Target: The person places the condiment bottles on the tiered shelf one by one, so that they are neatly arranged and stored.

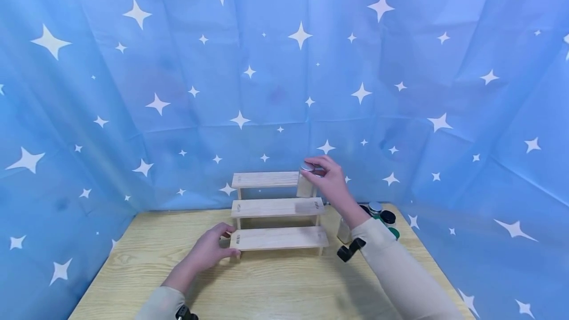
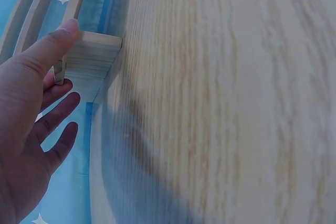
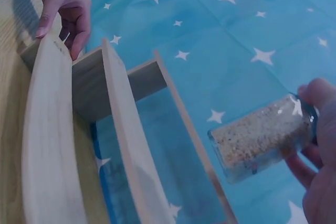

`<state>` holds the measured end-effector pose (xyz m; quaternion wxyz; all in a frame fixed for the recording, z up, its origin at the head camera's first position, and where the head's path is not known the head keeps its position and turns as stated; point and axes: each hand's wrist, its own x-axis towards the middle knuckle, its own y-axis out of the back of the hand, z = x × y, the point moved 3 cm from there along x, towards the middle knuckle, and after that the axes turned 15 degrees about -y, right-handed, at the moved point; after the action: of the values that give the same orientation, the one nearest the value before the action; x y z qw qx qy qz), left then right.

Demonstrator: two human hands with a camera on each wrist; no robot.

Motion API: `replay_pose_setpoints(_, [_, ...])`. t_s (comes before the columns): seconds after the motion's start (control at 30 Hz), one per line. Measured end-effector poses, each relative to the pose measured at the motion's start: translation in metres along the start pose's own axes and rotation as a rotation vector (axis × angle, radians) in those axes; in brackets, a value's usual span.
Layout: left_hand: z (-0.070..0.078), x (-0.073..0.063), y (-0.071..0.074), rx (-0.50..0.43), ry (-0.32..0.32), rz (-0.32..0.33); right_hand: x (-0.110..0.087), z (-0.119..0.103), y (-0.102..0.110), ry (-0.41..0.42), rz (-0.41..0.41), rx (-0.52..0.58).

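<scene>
A three-tier wooden shelf rack stands on the table. My left hand grips the left end of its lowest board, thumb on one side and fingertips on the other; the left wrist view shows this hand close up. With thumb and fingers, my right hand holds a clear glass spice jar by its silver lid, in front of the top board's right end in the head view. In the right wrist view the jar has pale and tan grains inside and hangs beside the top board.
Several more jars with black, silver and green lids stand together at the table's right, partly hidden behind my right forearm. A blue curtain with white stars hangs behind and around the wooden table.
</scene>
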<state>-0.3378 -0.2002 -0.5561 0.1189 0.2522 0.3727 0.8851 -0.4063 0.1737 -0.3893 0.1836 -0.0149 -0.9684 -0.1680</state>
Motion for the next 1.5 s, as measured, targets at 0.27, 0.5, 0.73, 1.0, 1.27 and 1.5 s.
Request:
replay_pose_setpoints(0.27, [-0.004, 0.001, 0.002, 0.028, -0.006, -0.005, 0.04, -0.02, -0.04, -0.006, -0.062, 0.003])
replay_pose_setpoints(0.5, [-0.001, 0.003, 0.002, 0.069, -0.012, -0.033, 0.067, -0.034, -0.074, 0.03, -0.105, 0.039])
replay_pose_setpoints(0.73, [-0.001, 0.003, 0.004, 0.115, -0.022, -0.053, 0.078, -0.038, -0.111, 0.027, -0.142, 0.06])
replay_pose_setpoints(1.0, [-0.004, 0.004, 0.003, 0.132, -0.061, -0.059, 0.077, -0.038, -0.147, 0.021, -0.191, 0.066])
replay_pose_setpoints(1.27, [-0.006, 0.006, 0.0, 0.138, -0.076, -0.079, 0.077, -0.034, -0.162, 0.027, -0.204, 0.09])
replay_pose_setpoints(1.5, [-0.005, 0.005, 0.003, 0.14, -0.065, -0.079, 0.076, -0.033, -0.167, 0.014, -0.193, 0.028])
